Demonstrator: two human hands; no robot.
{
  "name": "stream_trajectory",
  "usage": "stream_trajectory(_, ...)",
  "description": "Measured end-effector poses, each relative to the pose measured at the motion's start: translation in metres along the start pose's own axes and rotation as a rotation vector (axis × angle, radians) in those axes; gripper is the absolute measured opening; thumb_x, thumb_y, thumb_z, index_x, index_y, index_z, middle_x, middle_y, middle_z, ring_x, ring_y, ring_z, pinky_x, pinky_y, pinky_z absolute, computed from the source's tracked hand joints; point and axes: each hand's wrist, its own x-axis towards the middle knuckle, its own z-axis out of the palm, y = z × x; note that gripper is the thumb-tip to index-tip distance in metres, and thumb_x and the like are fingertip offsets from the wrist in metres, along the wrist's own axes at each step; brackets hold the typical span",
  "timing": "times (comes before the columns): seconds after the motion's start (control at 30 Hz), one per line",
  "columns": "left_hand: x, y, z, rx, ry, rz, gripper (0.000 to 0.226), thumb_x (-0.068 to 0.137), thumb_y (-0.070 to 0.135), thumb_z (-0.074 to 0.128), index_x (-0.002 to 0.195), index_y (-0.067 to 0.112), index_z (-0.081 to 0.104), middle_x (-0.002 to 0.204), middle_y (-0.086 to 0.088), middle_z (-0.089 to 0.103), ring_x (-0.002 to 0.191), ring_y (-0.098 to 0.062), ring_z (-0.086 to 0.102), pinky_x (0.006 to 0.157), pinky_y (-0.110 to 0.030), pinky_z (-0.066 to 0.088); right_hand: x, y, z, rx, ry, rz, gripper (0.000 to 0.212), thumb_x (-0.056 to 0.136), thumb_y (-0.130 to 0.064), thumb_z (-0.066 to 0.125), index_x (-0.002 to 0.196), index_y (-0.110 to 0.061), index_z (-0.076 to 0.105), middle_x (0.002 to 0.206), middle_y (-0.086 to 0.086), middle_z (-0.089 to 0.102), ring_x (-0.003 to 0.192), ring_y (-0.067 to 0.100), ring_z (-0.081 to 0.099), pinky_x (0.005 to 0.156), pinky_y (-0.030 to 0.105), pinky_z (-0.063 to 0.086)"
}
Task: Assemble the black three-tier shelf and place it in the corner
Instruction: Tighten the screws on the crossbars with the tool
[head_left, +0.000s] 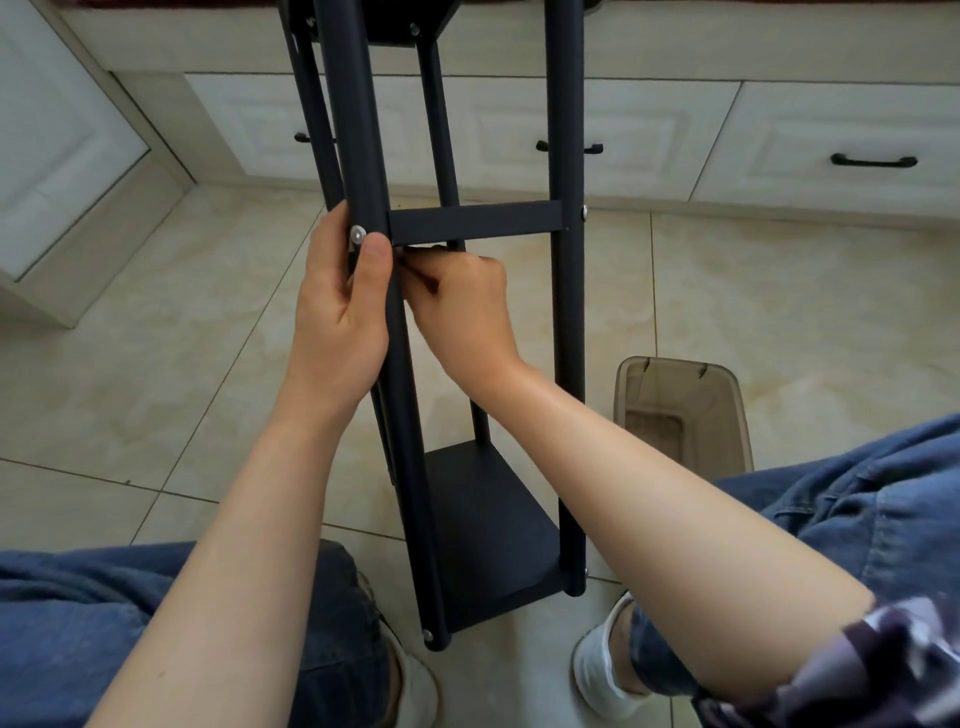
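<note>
The black shelf frame (566, 364) stands tilted between my knees, with round posts, a bottom board (488, 525) and a board at the top edge. A black crossbar (475, 221) spans the two near posts at mid height. My left hand (340, 306) grips the near left post, thumb just below a silver screw (357, 234). My right hand (460, 304) reaches between the posts under the crossbar with curled fingers. A thin tool seems pinched in it, mostly hidden by the post.
White cabinet drawers (831, 140) with black handles run along the back. A white cabinet side stands at the left. A translucent brown plastic bin (685, 410) sits on the beige tile floor (156, 364) to the right. My jeans-clad legs and white socks flank the frame.
</note>
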Motion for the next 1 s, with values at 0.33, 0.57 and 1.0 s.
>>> stream_trajectory(0.33, -0.002, -0.006, -0.004, -0.006, -0.015, 0.025, 0.040, 0.109, 0.026, 0.038, 0.141, 0.005, 0.047, 0.128, -0.007, 0.060, 0.114, -0.008, 0.057, 0.097, -0.017, 0.043, -0.001, 0.003, -0.001, 0.058, -0.043, 0.049, 0.019, 0.095, -0.010, 0.061, 0.084, -0.006, 0.076, 0.067, -0.016, 0.063, 0.064, -0.002, 0.055, 0.066, 0.008, 0.042)
stream_trajectory(0.57, -0.002, -0.006, -0.004, -0.018, -0.015, 0.020, 0.039, 0.108, 0.025, 0.039, 0.140, 0.004, 0.047, 0.120, -0.004, 0.060, 0.105, -0.004, 0.058, 0.088, -0.015, 0.046, -0.009, -0.009, -0.018, 0.041, -0.137, 0.161, 0.027, 0.093, -0.020, 0.060, 0.072, -0.010, 0.073, 0.064, 0.001, 0.067, 0.065, 0.017, 0.061, 0.066, 0.038, 0.050)
stream_trajectory(1.0, -0.003, -0.005, 0.000, -0.043, -0.035, 0.045, 0.039, 0.107, 0.023, 0.040, 0.140, 0.002, 0.047, 0.119, -0.009, 0.060, 0.099, 0.007, 0.059, 0.082, -0.009, 0.047, -0.009, -0.017, -0.027, 0.000, -0.121, 0.170, 0.028, 0.091, -0.017, 0.059, 0.069, -0.005, 0.071, 0.061, 0.007, 0.065, 0.062, 0.024, 0.060, 0.065, 0.043, 0.052)
